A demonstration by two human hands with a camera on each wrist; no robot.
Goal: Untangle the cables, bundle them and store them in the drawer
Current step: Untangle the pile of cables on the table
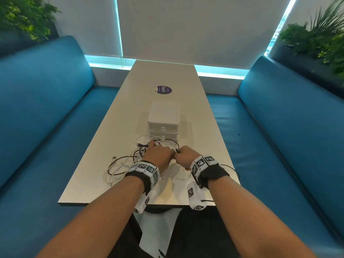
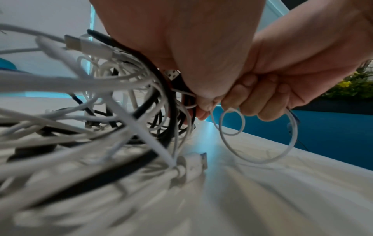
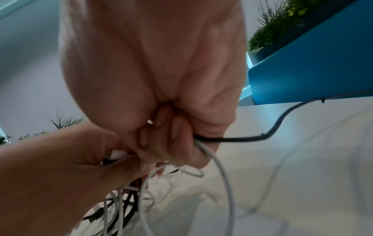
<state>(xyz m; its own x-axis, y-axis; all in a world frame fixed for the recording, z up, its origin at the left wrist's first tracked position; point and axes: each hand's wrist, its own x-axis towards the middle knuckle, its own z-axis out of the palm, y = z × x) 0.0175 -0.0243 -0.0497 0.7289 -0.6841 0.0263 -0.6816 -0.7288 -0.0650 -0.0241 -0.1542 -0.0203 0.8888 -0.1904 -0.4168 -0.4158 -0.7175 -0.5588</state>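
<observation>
My head camera looks forward and down along the table [image 1: 130,101] from its near end, far enough back to take in both forearms, the benches on either side and the blinds beyond. My left wrist camera sits low, almost on the table [image 2: 282,191], facing along the left hand [image 2: 181,47] into the cables [image 2: 121,99] at very close range. My right wrist camera looks along the right hand [image 3: 153,63] from just as near. All three views share the spot where the two hands meet over the cables [image 1: 128,161]; each wrist view also catches the other hand.
</observation>
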